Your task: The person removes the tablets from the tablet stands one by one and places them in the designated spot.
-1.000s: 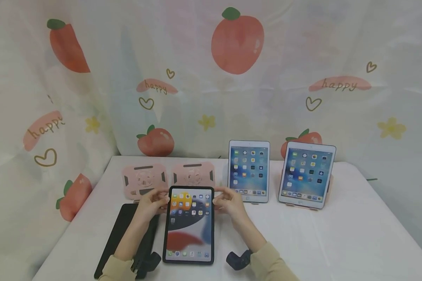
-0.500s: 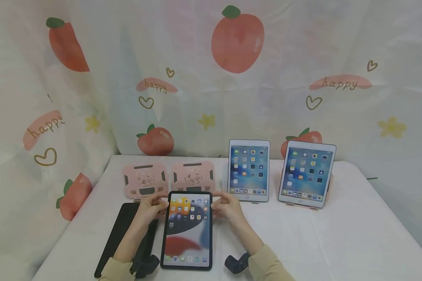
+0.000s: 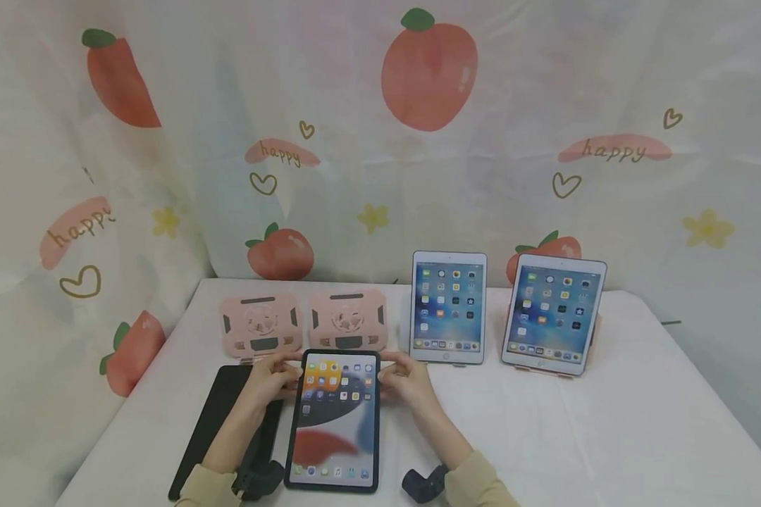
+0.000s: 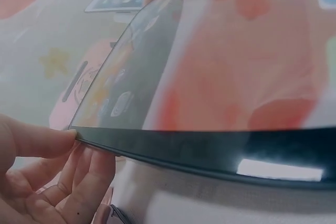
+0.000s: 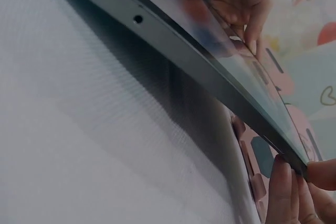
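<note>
A black-rimmed tablet (image 3: 332, 443) with its screen lit faces up in front of me, tilted with its far end raised off the white table. My left hand (image 3: 269, 380) pinches its upper left edge, thumb on top and fingers beneath, as the left wrist view shows. On the opposite edge my right hand (image 3: 410, 382) pinches the same way; in the right wrist view its fingers (image 5: 281, 192) press the underside near the corner. The tablet's near end is close to the cloth; whether it touches I cannot tell. Just beyond the tablet stand two pink stands (image 3: 261, 324).
Partly beneath my left forearm lies a flat black slab (image 3: 209, 422). Two white tablets (image 3: 447, 310) lean on stands at the back right. A fruit-printed curtain (image 3: 355, 176) hangs behind and left of the table (image 3: 609, 436).
The tablet has come toward me and slightly left, with both hands moving along on its edges. More of the pink stands shows behind it.
</note>
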Available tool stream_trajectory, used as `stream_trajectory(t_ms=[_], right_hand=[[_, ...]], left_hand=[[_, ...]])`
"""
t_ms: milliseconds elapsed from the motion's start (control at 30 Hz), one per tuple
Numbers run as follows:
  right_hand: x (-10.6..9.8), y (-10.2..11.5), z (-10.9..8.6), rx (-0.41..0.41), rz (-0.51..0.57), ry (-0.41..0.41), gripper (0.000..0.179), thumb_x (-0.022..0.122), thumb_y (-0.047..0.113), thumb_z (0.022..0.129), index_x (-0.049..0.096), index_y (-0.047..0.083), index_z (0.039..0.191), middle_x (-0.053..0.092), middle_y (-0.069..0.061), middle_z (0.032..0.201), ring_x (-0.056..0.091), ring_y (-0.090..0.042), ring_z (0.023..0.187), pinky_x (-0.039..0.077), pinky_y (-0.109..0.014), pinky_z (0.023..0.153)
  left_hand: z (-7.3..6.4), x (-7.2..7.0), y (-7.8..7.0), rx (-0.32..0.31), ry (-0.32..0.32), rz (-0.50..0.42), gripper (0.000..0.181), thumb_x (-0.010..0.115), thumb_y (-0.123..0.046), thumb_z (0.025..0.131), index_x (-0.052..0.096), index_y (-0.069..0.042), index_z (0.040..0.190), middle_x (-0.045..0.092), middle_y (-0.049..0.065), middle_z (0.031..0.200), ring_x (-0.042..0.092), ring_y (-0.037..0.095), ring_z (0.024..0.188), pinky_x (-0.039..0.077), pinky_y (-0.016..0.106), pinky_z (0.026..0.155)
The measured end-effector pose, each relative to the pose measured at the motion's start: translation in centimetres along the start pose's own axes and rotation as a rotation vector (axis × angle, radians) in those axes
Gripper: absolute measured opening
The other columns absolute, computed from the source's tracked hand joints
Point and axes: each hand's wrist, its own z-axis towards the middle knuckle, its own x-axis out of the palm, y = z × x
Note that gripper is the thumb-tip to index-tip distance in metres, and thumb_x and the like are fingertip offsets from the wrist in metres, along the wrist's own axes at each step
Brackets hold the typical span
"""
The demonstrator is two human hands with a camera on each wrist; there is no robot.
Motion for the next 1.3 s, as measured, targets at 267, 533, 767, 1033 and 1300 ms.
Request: stream_trajectory(t_ms=[267, 533, 767, 1033, 1300], right_hand=[[-0.1, -0.5, -0.3, 0.019, -0.044, 0.033, 0.046, 0.061, -0.003, 0.081, 0.056, -0.003, 0.126, 0.065, -0.015, 0.092, 0.063, -0.011, 0.072, 0.059, -0.035, 0.069], [-0.1, -0.6, -0.2, 0.053, -0.108, 0.045, 0.047, 0.062, 0.003, 0.082, 0.055, -0.005, 0.128, 0.061, -0.010, 0.094, 0.060, -0.012, 0.077, 0.059, -0.034, 0.071], [-0.3, -0.6, -0.5, 0.038, -0.155, 0.094, 0.046, 0.060, 0.008, 0.087, 0.052, -0.009, 0.129, 0.066, -0.021, 0.104, 0.067, -0.013, 0.082, 0.059, -0.034, 0.076], [-0.3, -0.6, -0.6, 0.016, -0.190, 0.116, 0.046, 0.057, 0.007, 0.087, 0.051, -0.011, 0.129, 0.066, -0.023, 0.106, 0.070, -0.022, 0.089, 0.059, -0.033, 0.078], [-0.3, -0.5, -0.8, 0.005, -0.226, 0.138, 0.047, 0.057, 0.008, 0.089, 0.049, -0.013, 0.130, 0.064, -0.023, 0.106, 0.068, -0.027, 0.095, 0.058, -0.035, 0.081]], left_hand=[[0.0, 0.0, 0.5, -0.020, 0.012, 0.021, 0.032, 0.060, -0.006, 0.089, 0.060, -0.002, 0.121, 0.059, 0.006, 0.084, 0.057, 0.015, 0.070, 0.054, 0.026, 0.063], [0.0, 0.1, 0.7, -0.022, 0.021, 0.031, 0.031, 0.059, -0.005, 0.089, 0.061, 0.000, 0.120, 0.060, 0.007, 0.084, 0.058, 0.015, 0.068, 0.055, 0.027, 0.061], [0.0, 0.6, 1.0, 0.018, 0.011, 0.075, 0.029, 0.058, -0.002, 0.089, 0.062, 0.001, 0.117, 0.063, 0.010, 0.086, 0.061, 0.014, 0.067, 0.056, 0.028, 0.060], [-0.2, 0.8, 0.8, 0.057, -0.008, 0.206, 0.031, 0.058, -0.008, 0.090, 0.063, 0.003, 0.118, 0.066, 0.019, 0.104, 0.063, 0.016, 0.079, 0.056, 0.031, 0.069], [-0.3, 1.1, 0.3, 0.095, -0.008, 0.325, 0.031, 0.057, -0.010, 0.090, 0.064, 0.005, 0.117, 0.067, 0.021, 0.108, 0.063, 0.020, 0.084, 0.055, 0.034, 0.069]])
